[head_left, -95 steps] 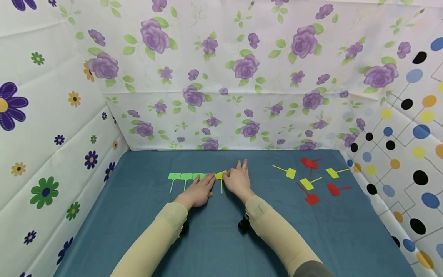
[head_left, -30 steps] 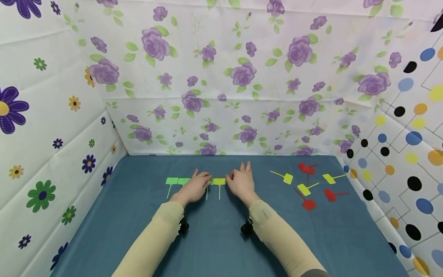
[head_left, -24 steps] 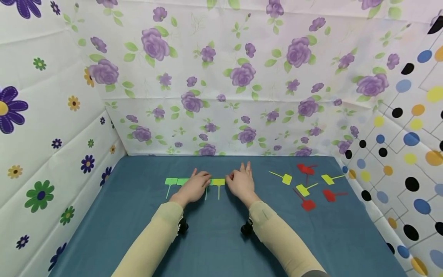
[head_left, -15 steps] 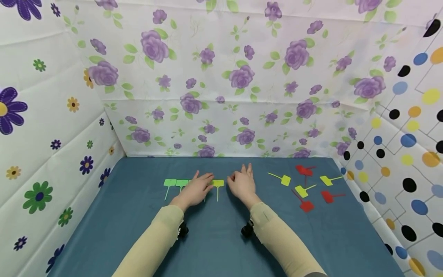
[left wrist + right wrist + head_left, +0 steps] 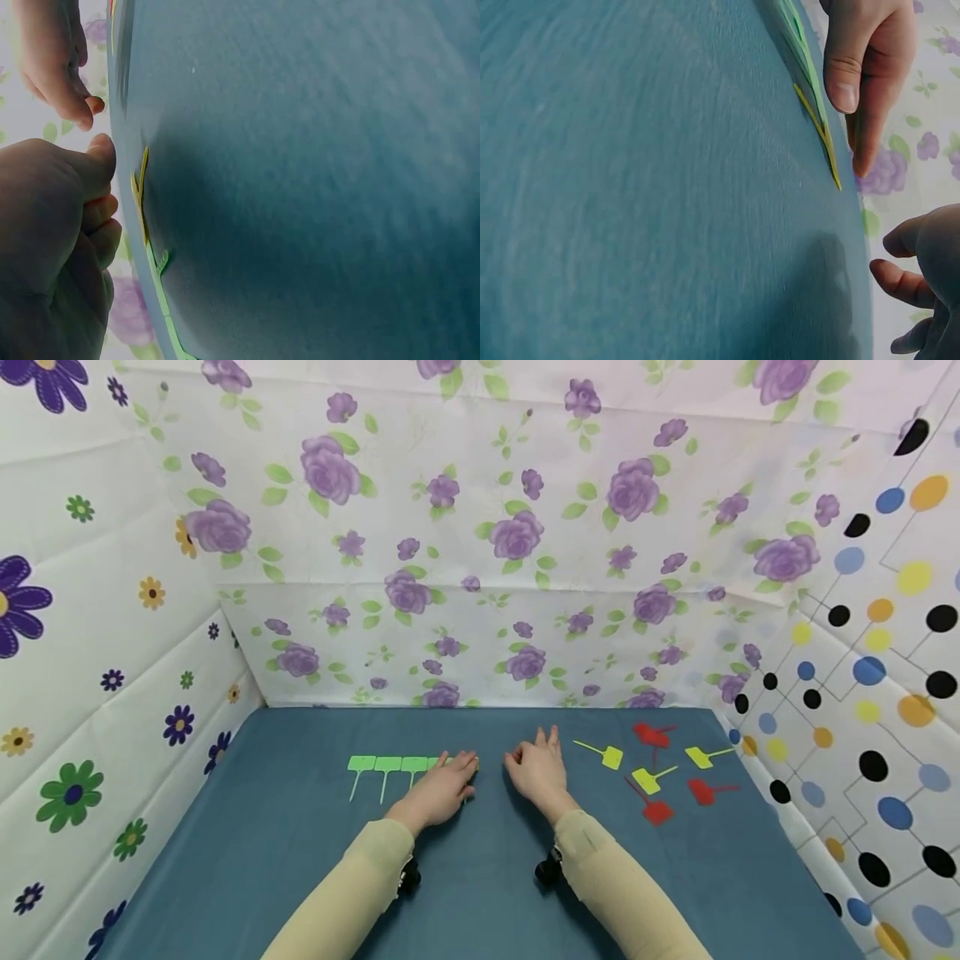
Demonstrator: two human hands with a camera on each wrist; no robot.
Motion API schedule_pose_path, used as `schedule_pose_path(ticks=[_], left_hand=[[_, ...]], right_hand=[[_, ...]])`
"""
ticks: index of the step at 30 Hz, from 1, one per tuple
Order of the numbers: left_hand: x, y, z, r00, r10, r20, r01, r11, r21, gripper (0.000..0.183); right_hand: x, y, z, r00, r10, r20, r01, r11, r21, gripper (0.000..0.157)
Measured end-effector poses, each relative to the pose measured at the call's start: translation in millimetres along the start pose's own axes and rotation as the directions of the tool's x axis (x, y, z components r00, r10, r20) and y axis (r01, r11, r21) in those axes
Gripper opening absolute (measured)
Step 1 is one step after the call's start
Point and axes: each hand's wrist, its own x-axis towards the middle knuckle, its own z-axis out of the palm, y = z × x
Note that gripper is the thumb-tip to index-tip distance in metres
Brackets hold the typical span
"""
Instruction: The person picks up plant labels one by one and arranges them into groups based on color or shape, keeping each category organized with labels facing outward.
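Green plant tags, each a small rectangle on a thin stem, lie edge to edge in a row on the blue cloth. At the row's right end is a yellow plant tag, mostly covered by my left hand in the head view. That hand stretches its fingers over the end of the row, and the left wrist view shows it close above the tags. Apart from the row, to its right, my right hand hovers with thumb and forefinger near each other and other fingers extended. Nothing shows between its fingertips in the right wrist view.
Loose yellow plant tags and red plant tags lie scattered to the right of my right hand. Patterned cloth walls enclose the blue-covered table at the back and both sides.
My right hand has let go of the yellow plant tag and drawn away to the right. The left hand has shifted right along the row, uncovering green tags and covering the yellow one.
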Motion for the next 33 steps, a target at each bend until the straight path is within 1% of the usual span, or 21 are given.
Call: schedule_pose_path(ticks=[3,7,13,20,23,26,31,33], left_hand=[[-2.4,0.7,1.5,1.000,-0.010,0.015,0.009,0.999,0.034,0.057],[-1.6,3.1,0.6,0.999,-0.027,0.036,0.024,0.997,0.068,0.056],[-3.5,6.6,-1.3,0.997,-0.046,0.067,0.042,0.998,0.054,0.055],[-1.2,4.0,3.3,0.995,-0.041,0.087,0.037,0.998,0.054,0.055],[-1.1,2.7,4.6,0.994,-0.035,0.099,0.032,0.999,0.038,0.055],[-1.1,1.1,4.8,0.994,-0.033,0.103,0.031,0.999,0.021,0.056],[-0.5,0.4,3.2,0.995,-0.025,0.093,0.024,1.000,0.015,0.057],[-1.1,1.1,3.6,0.995,-0.015,0.100,0.014,1.000,0.018,0.058]], right_hand=[[-1.4,2.3,1.5,1.000,0.000,0.004,0.000,1.000,-0.001,0.040],[-1.7,5.6,-0.1,1.000,-0.015,-0.002,0.015,1.000,0.002,0.040],[-4.4,10.4,-0.4,1.000,-0.020,-0.001,0.020,1.000,0.007,0.040],[-7.9,19.1,-2.4,1.000,-0.006,0.007,0.006,1.000,0.006,0.040],[-9.9,22.9,-5.8,1.000,-0.011,0.014,0.010,1.000,0.011,0.039],[-10.0,26.0,-11.2,1.000,-0.013,0.017,0.013,1.000,0.012,0.034],[-9.0,34.9,-24.4,0.999,-0.038,0.004,0.038,0.999,-0.012,0.029],[-10.1,41.9,-29.3,0.999,-0.046,0.006,0.046,0.999,-0.029,0.028]])
